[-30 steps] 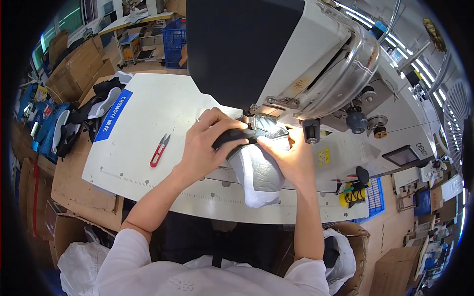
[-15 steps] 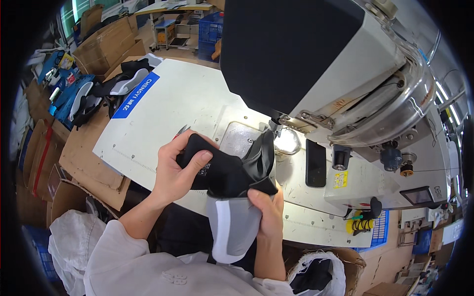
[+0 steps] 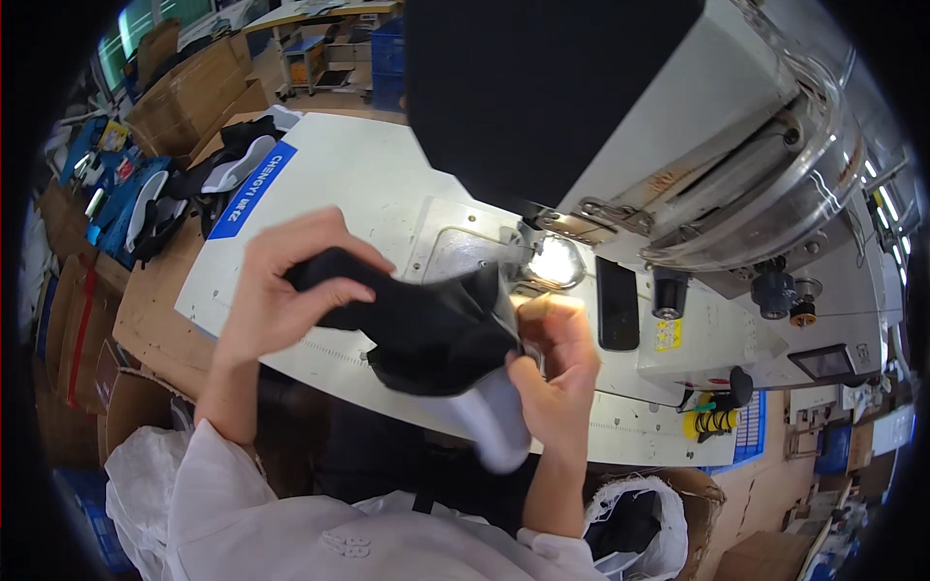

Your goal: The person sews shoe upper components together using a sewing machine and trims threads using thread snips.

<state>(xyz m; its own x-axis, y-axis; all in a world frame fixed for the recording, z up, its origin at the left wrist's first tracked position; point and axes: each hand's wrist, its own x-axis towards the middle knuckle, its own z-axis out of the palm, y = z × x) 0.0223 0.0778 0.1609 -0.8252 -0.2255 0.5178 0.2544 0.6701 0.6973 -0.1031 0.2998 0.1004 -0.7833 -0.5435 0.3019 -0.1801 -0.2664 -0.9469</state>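
Fabric of a shoe upper (image 3: 426, 329), black with a grey-white section (image 3: 502, 421), is held up at the centre of the frame, above the near part of the tabletop (image 3: 339, 174). Its narrow black end, left of centre, is pinched between the thumb and fingers of the left hand (image 3: 276, 290), while its opposite edge is pinched by the thumb and curled fingers of the right hand (image 3: 560, 368). By this two-ended grip the soft piece is presumably kept spread, since it would likely sag if held at one end alone. The grey-white section is let hang beside the right hand; it is blurred, so its exact outline cannot be told. Bright light (image 3: 557, 263) is thrown beneath the sewing machine (image 3: 697, 116), probably so that fine work can be seen. A dark phone (image 3: 618, 305) is laid right of centre, seemingly out of the hands' way. In the upper left, black-and-white pieces (image 3: 240, 167) are heaped beside the tabletop, perhaps to be kept within reach.
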